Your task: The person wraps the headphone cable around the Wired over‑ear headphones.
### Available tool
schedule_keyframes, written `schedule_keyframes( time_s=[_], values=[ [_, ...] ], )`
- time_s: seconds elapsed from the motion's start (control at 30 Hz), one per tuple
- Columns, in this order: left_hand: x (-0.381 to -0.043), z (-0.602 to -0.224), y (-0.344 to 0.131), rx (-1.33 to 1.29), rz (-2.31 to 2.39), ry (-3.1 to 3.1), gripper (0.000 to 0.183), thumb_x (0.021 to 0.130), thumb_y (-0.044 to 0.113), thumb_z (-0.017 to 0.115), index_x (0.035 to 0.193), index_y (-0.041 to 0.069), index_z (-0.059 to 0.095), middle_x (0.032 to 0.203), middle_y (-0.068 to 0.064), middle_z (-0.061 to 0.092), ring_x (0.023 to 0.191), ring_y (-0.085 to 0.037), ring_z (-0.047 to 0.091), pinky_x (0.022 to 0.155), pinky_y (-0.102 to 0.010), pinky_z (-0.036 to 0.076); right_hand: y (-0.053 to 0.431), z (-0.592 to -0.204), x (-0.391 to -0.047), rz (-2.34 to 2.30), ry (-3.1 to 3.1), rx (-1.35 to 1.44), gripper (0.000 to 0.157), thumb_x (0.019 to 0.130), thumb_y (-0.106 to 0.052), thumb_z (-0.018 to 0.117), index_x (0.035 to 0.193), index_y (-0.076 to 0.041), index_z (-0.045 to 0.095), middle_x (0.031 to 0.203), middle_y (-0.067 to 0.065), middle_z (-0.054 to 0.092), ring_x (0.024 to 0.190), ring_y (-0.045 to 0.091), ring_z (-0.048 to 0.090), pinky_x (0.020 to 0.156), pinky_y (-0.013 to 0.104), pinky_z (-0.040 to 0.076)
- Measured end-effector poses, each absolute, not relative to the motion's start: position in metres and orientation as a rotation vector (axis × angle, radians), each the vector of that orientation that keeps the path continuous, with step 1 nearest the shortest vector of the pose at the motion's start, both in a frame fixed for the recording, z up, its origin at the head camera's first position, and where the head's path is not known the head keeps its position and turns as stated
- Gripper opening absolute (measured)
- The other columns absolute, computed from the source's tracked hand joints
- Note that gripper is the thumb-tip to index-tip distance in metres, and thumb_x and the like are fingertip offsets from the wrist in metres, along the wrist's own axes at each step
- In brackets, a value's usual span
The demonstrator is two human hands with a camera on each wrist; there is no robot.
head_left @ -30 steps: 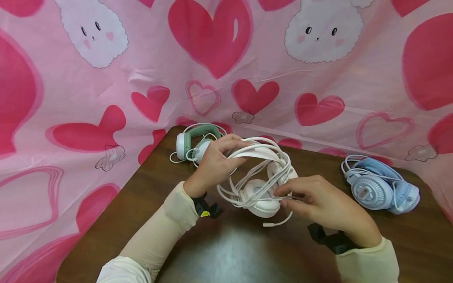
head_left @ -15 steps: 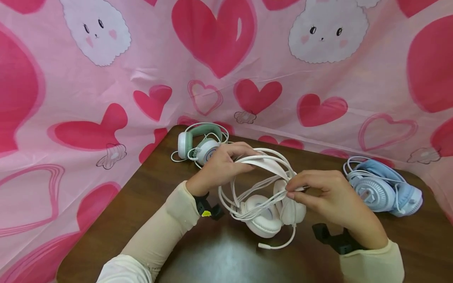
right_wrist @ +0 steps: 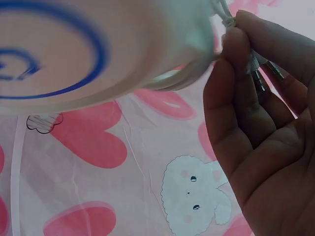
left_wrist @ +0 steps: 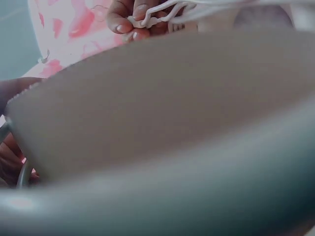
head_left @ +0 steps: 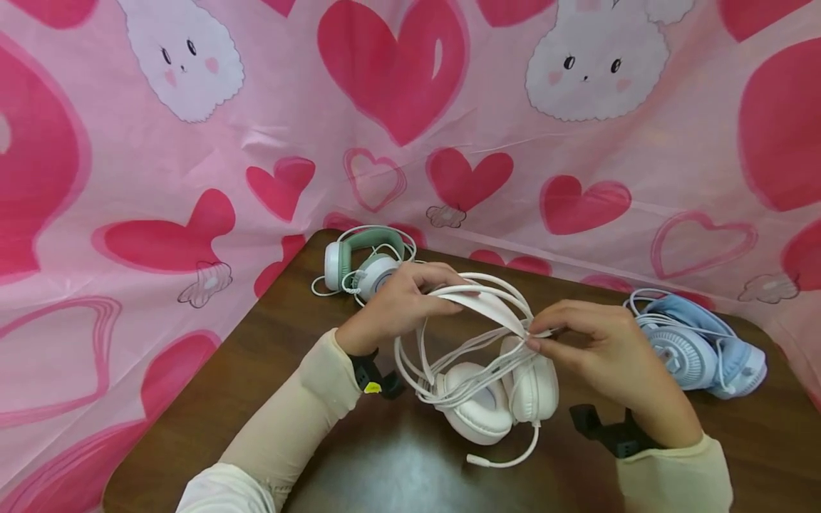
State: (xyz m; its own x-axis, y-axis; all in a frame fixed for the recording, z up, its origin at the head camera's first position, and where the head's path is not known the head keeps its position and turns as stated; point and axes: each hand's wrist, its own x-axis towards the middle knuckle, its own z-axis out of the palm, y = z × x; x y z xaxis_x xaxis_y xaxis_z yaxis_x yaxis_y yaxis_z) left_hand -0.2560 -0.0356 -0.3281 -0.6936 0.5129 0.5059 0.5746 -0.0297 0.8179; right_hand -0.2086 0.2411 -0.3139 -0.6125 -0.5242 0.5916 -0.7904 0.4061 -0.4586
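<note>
A white headset (head_left: 477,420) hangs above the table, its two ear cups downward and its thin microphone boom (head_left: 509,464) curving out below. My left hand (head_left: 403,303) grips its headband (head_left: 490,312) from the left. Loops of white cable (head_left: 458,392) run around the headband and across the ear cups. Between thumb and fingertips, my right hand (head_left: 593,345) pinches the cable near the headband's right end. Metal plugs (right_wrist: 259,81) poke out among the right fingers in the right wrist view. The pale headband (left_wrist: 162,108), large and blurred, fills much of the left wrist view.
A green and white headset (head_left: 374,263) lies at the table's back left corner, behind my left hand. Toward the right edge lies a light blue headset (head_left: 705,349) with its cable bundled. Pink heart-print cloth (head_left: 372,92) hangs behind the brown table (head_left: 256,399).
My right hand has moved up from beside the ear cups to the headband's right end, keeping hold of the cable. The headset's ear cups and microphone have swung lower. The left hand has dropped slightly.
</note>
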Motion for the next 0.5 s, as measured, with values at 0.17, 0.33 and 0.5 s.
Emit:
schedule_keyframes(
  time_s=[0.17, 0.33, 0.5],
  values=[
    [-0.256, -0.327, -0.039, -1.205, -1.894, -2.126, 0.022, 0.082, -0.003, 0.066, 0.103, -0.006, 0.072, 0.098, -0.007, 0.07, 0.088, -0.017, 0.061, 0.075, -0.031, 0.05, 0.241, -0.316, -0.212, 1.056, -2.184, 1.164, 0.043, 0.055, 0.015, 0.084, 0.088, -0.011, 0.074, 0.085, -0.001, 0.069, 0.077, 0.005, 0.062, 0.069, 0.014, 0.048],
    [-0.258, -0.323, -0.044, -1.204, -1.92, -2.114, 0.022, 0.084, -0.001, 0.065, 0.104, -0.006, 0.071, 0.094, -0.007, 0.069, 0.07, -0.018, 0.056, 0.057, -0.029, 0.046, 0.236, -0.311, -0.211, 1.07, -2.119, 1.146, 0.044, 0.05, 0.019, 0.082, 0.084, -0.007, 0.074, 0.082, 0.003, 0.067, 0.079, 0.006, 0.06, 0.066, 0.014, 0.044],
    [-0.255, -0.324, -0.047, -1.217, -1.954, -2.117, 0.023, 0.086, 0.002, 0.064, 0.106, -0.005, 0.071, 0.098, -0.007, 0.069, 0.077, -0.02, 0.057, 0.06, -0.029, 0.047, 0.232, -0.315, -0.211, 1.127, -2.117, 1.134, 0.041, 0.052, 0.02, 0.08, 0.082, -0.007, 0.074, 0.09, 0.009, 0.063, 0.086, 0.012, 0.057, 0.067, 0.018, 0.043]
  ],
)
